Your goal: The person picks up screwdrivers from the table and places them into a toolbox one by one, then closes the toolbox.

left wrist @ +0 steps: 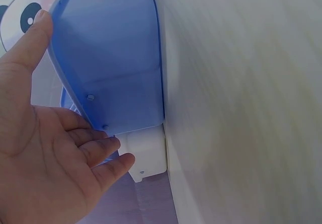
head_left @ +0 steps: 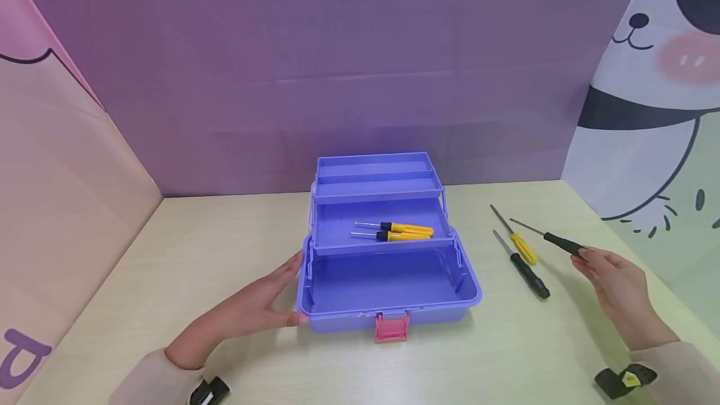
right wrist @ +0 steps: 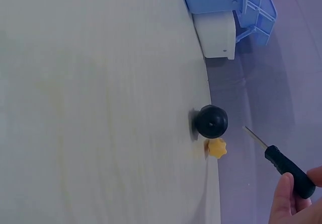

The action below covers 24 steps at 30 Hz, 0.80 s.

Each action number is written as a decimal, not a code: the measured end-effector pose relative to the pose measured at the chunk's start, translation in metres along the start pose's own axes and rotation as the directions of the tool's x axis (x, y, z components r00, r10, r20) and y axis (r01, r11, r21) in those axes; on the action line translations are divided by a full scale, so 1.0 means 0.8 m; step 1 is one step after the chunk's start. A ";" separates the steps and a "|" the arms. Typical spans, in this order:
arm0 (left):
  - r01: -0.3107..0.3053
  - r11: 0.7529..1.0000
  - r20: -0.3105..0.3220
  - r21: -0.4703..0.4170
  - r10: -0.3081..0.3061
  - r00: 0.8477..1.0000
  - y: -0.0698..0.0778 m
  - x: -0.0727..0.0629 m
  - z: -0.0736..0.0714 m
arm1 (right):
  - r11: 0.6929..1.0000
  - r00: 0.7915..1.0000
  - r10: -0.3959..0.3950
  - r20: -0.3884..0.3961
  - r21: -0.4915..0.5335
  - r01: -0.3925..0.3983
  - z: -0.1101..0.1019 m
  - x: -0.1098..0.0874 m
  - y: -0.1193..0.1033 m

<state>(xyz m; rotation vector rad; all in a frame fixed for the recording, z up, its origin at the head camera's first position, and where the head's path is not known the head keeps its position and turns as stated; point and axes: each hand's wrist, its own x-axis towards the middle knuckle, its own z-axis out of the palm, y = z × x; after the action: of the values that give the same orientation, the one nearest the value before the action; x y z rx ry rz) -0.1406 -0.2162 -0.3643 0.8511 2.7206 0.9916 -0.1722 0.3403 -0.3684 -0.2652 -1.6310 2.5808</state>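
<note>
A purple-blue toolbox point(head_left: 394, 316) stands unfolded on the table, its pink latch point(head_left: 391, 328) at the front. In its middle tray lie two small yellow-and-black screwdrivers point(head_left: 406, 237). My left hand point(head_left: 253, 305) rests against the box's left side with fingers extended, thumb at the front corner and fingertips at the rim. To the right, my right hand point(head_left: 615, 283) pinches a black-handled screwdriver point(head_left: 564, 244) by the handle end, raised over the table, shaft pointing left. Beside it on the table lie a yellow-handled screwdriver point(head_left: 524, 247) and another black-handled screwdriver point(head_left: 529, 275).
The pale wooden table point(head_left: 236, 224) ends at a purple backdrop point(head_left: 360, 80). Printed panels rise on both sides, the right one with a panda point(head_left: 647, 67). A white part point(right wrist: 216, 35) shows behind the box in the right wrist view.
</note>
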 end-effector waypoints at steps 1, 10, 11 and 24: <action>-0.003 1.000 0.000 0.000 0.003 1.000 0.000 0.000 0.000 | 1.000 1.000 -0.003 -0.006 -0.003 0.003 0.001 0.000 0.000; -0.029 1.000 -0.004 0.006 0.029 1.000 -0.001 0.002 0.000 | 0.997 0.997 -0.058 0.053 0.062 0.054 0.008 0.000 0.006; -0.028 1.000 -0.005 0.006 0.028 1.000 -0.001 0.002 0.000 | 0.996 0.996 -0.062 0.064 0.070 0.058 0.009 0.000 0.006; -0.014 1.000 -0.006 0.018 0.014 1.000 -0.003 0.002 0.001 | 0.992 0.983 -0.104 0.154 0.086 0.091 0.024 0.002 0.014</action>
<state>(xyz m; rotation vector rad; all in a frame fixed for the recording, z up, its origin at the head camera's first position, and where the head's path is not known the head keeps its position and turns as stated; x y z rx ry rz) -0.1425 -0.2166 -0.3664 0.8728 2.7366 0.9762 -0.1769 0.3189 -0.3708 0.0253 -1.5413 2.6430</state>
